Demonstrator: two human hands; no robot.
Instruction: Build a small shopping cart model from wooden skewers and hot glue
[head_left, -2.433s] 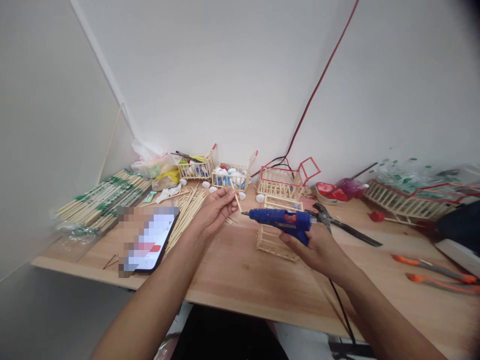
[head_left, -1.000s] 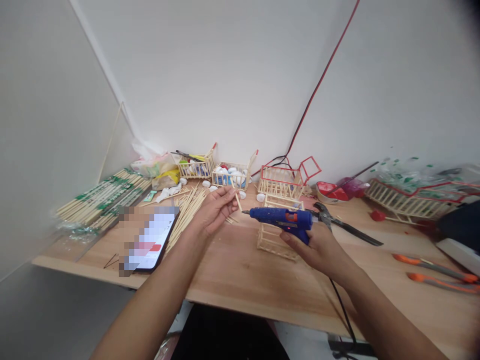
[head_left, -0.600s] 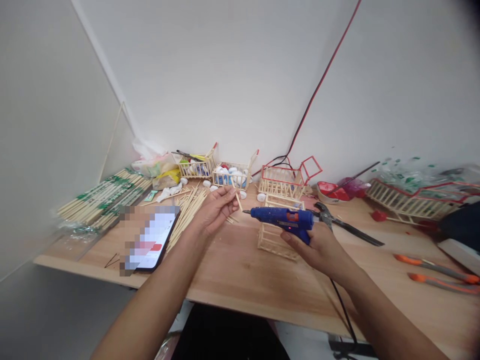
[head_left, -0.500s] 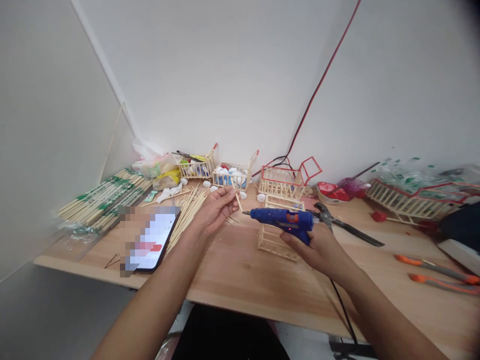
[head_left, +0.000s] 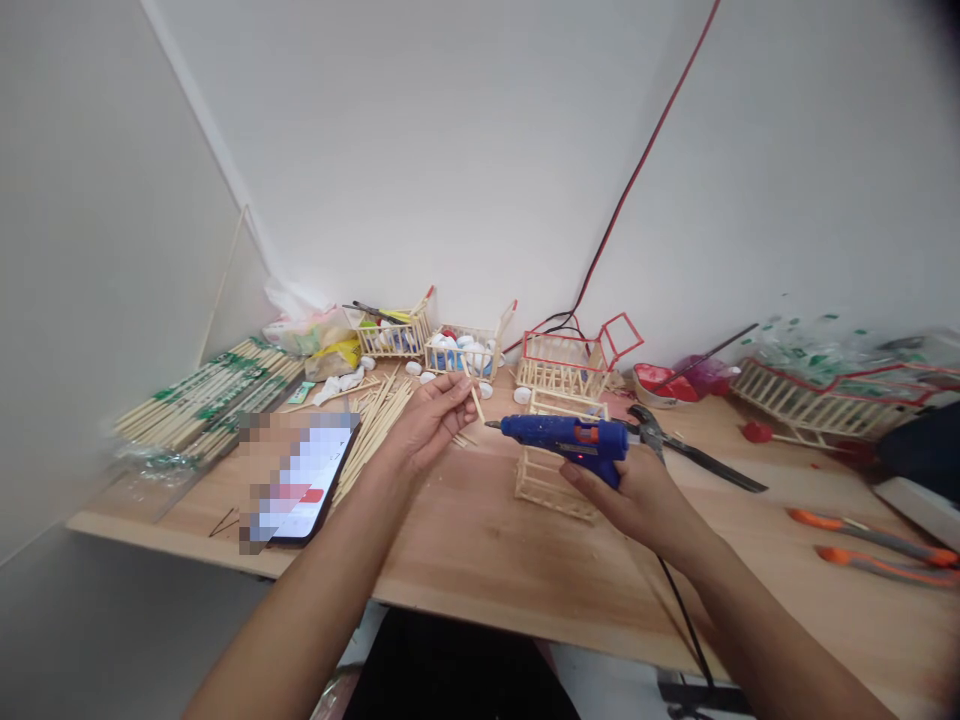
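Observation:
Between the thumb and fingers of my left hand [head_left: 439, 415] is a short wooden stick [head_left: 474, 390], tilted, its lower end pointing down to the right. My right hand [head_left: 634, 505] is wrapped round the handle of a blue glue gun [head_left: 566, 438]. The gun's nozzle points left and is close to the stick's lower end; whether they touch I cannot tell. Behind and below the gun stands a small wooden stick frame [head_left: 555, 490], partly hidden by it. Left of my left hand lies a pile of loose sticks [head_left: 375, 425].
Small stick carts [head_left: 562, 365] line the wall. A phone [head_left: 307, 480] and packs of chopsticks [head_left: 214, 400] lie left. On the right are a hammer-like tool [head_left: 697, 460], orange-handled pliers [head_left: 870, 540] and a dish of red paint [head_left: 664, 385]. The gun's cord [head_left: 686, 615] runs over the front edge.
Almost nothing differs. The glue gun has shifted very slightly, and its cord has moved a little to the left. My left hand and the stick stay in place.

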